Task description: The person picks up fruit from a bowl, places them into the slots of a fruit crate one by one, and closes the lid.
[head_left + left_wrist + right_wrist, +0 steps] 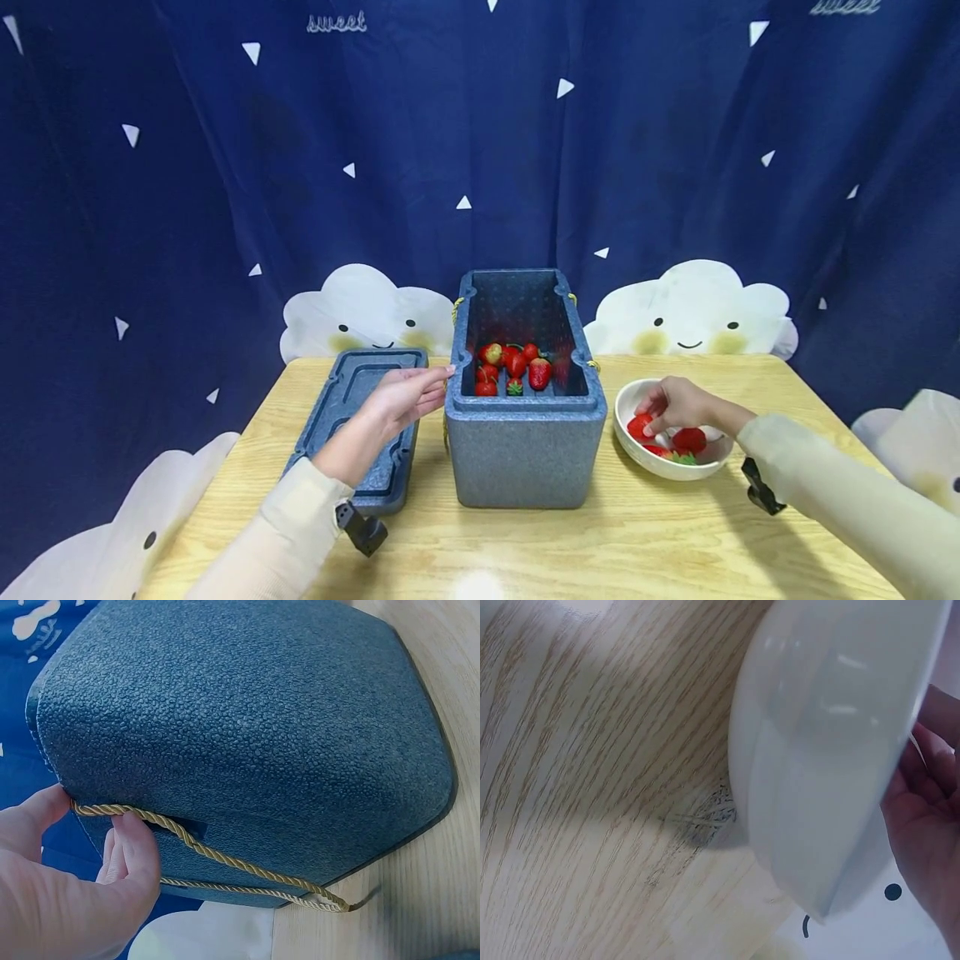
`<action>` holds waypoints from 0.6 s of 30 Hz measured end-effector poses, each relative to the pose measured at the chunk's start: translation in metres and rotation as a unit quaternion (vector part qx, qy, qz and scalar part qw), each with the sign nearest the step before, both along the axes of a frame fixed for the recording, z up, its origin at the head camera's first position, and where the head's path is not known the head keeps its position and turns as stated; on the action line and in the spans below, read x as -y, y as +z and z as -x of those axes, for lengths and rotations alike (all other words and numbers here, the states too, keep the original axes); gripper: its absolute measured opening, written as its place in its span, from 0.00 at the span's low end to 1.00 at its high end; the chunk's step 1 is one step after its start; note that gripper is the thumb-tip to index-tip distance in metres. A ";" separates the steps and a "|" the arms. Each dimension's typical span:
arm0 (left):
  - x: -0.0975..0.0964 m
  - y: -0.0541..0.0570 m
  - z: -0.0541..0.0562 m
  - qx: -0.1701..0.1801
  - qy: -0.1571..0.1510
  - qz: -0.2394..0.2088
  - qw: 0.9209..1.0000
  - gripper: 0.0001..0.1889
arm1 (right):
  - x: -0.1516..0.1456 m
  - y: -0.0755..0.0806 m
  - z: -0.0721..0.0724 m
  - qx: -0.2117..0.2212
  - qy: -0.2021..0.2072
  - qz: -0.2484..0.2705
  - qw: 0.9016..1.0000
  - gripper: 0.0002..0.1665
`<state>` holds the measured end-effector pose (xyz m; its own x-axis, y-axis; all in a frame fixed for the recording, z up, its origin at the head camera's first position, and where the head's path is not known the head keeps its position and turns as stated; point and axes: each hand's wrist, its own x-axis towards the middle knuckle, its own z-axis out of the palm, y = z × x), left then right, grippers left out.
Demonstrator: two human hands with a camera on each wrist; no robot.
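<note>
A grey-blue foam box [525, 458] stands at the table's middle with several strawberries [516, 363] on its floor. My left hand [408, 396] touches the box's left side, one fingertip at the top rim. In the left wrist view, its fingers lie beside the twisted yellow cord [225, 859] along the box wall. To the right, my right hand [678, 404] reaches into a white bowl [660, 465] and pinches a red strawberry [640, 427] between thumb and fingers. More strawberries [690, 440] lie in the bowl. The bowl's wall hides the fingertips in the right wrist view.
The box's grey-blue lid [352, 417] lies flat on the wooden table [517, 550], left of the box and partly behind the left forearm. A dark blue curtain [510, 150] with white clouds hangs behind the table.
</note>
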<state>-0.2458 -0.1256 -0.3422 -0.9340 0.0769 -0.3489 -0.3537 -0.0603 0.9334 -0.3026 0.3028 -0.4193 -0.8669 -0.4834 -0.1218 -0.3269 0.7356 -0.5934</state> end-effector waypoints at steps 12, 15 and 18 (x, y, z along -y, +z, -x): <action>-0.001 -0.006 0.000 -0.007 0.002 0.001 1.000 0.31 | -0.002 0.001 0.001 0.009 0.034 -0.010 0.999 0.14; -0.001 -0.006 0.000 -0.009 0.002 0.005 1.000 0.30 | -0.002 0.003 0.002 0.008 0.049 -0.018 0.999 0.14; -0.001 -0.004 0.001 -0.012 0.005 0.010 1.000 0.30 | -0.002 0.007 0.003 0.008 0.054 -0.024 0.998 0.13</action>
